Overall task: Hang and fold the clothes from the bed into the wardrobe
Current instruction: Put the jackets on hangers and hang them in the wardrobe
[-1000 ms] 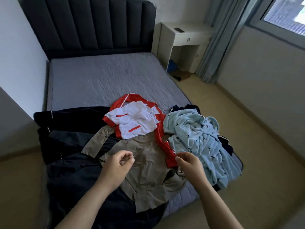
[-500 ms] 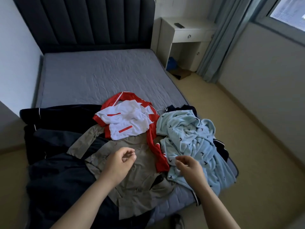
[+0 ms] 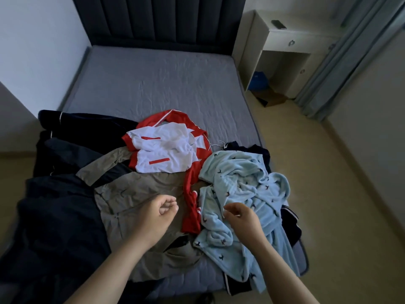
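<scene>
From the head camera, the clothes lie in a loose heap across the foot of the bed (image 3: 153, 84), none of them sorted or folded, which suggests the task is at its start and a first garment is being chosen. A light blue fleece garment (image 3: 243, 185) with small dark motifs is bunched at the right corner, partly spilling over the mattress edge; a red and white jacket (image 3: 166, 148) sits crumpled in the middle, its red sleeve trailing down between the blue fleece and a khaki garment (image 3: 140, 194) spread flat beneath it. Dark navy clothing (image 3: 57, 205) covers the left side. A thin white wire shape, probably a hanger (image 3: 217, 145), peeks out just behind the blue fleece. The wardrobe is not in view. The left hand (image 3: 156, 212) hovers over the khaki garment with its fingers loosely curled toward the palm, holding nothing that can be seen; whether it touches the cloth is unclear. The right hand (image 3: 242, 216) reaches in over the blue fleece, fingers bent and thumb close to the fingertips as if pinching a fold, but an actual grasp on the fabric cannot be confirmed. Both forearms extend forward from the bottom edge, angled slightly inward, wrists low above the pile. A white bedside table (image 3: 282, 38) stands beyond the bed by the curtain.
</scene>
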